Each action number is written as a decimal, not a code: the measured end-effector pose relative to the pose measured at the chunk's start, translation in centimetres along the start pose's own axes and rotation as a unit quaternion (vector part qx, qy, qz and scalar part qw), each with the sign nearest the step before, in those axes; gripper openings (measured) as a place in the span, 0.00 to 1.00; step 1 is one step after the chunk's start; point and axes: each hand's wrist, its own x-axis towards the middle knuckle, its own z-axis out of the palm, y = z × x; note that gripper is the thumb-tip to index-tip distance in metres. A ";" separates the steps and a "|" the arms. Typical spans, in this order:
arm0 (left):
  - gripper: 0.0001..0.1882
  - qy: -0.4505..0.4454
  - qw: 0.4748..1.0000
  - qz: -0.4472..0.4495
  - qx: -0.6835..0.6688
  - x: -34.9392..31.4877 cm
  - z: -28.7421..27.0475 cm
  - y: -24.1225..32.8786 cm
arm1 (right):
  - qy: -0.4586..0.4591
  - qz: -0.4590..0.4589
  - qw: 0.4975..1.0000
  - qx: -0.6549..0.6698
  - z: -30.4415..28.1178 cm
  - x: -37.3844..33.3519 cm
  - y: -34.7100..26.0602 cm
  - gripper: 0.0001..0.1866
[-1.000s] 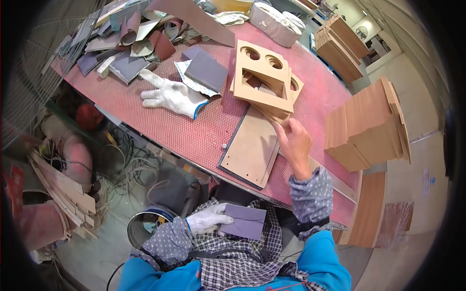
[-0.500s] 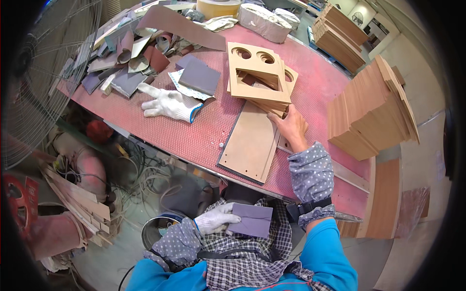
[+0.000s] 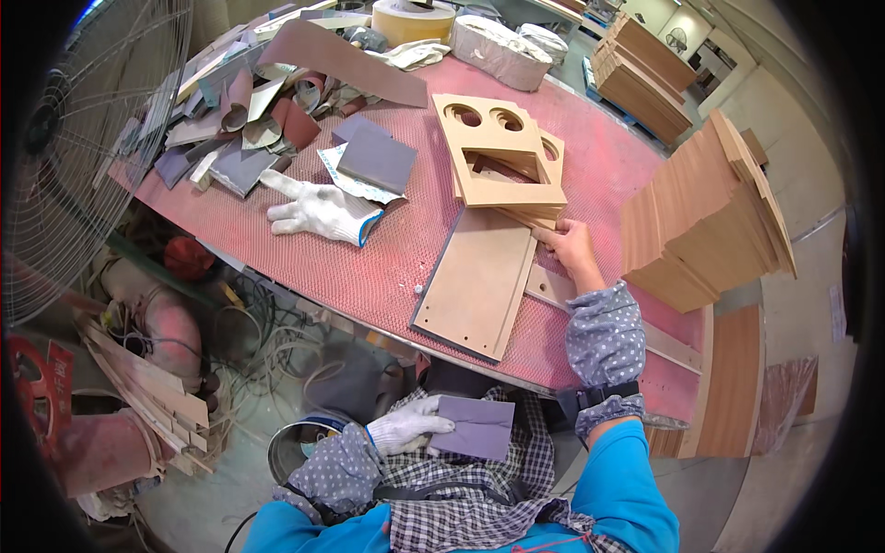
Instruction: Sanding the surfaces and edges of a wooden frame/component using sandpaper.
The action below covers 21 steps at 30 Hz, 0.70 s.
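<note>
Grips a purple pad (image 3: 479, 428) by its left edge in the gloved left hand (image 3: 412, 426), fingers closed on it with the thumb on top, above checked cloth (image 3: 535, 442) and just off the near edge of the counter (image 3: 355, 276). Reaches forward with the bare right hand (image 3: 573, 251), fingers bent and touching the near right corner of a stack of cut-out panels (image 3: 512, 195); cannot tell whether pinched around a board or only resting against it. In the top panel, two round holes and one rectangular opening; below, lower layers skewed out to the right. Under the near end of that stack, a plain tan board (image 3: 481, 286) with a dark left edge, and just right of this, a narrow strip with holes (image 3: 553, 288). Farther left on the pink mesh, an unworn white glove (image 3: 323, 210), touching printed backing paper beneath a gray pad (image 3: 380, 158). Beyond, a heap of abrasive scraps (image 3: 295, 124); at the right, a tall stack of brown boards (image 3: 696, 221).
</note>
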 end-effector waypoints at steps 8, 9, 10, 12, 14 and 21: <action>0.28 0.006 0.999 -0.040 0.012 0.0 -0.5 -0.1 | -0.066 0.089 0.984 0.140 -1.7 0.0 0.4 0.12; 0.28 0.020 0.999 -0.037 -0.003 0.1 -0.4 -0.3 | -0.065 0.088 0.984 0.140 -1.8 0.0 0.6 0.12; 0.28 0.019 0.999 -0.037 -0.002 0.3 -0.3 -0.3 | -0.076 0.094 0.979 0.165 -2.1 0.1 0.7 0.11; 0.28 0.034 0.999 -0.029 -0.017 0.6 -0.1 -0.5 | -0.099 0.110 0.966 0.214 -2.4 0.2 1.2 0.09; 0.29 0.014 0.999 -0.030 -0.005 0.8 -0.8 -0.6 | -0.110 0.100 0.963 0.225 -2.9 0.4 1.1 0.09; 0.30 -0.001 0.999 -0.033 0.001 0.5 0.0 0.7 | -0.085 -0.002 0.967 0.240 -1.6 -0.4 0.9 0.07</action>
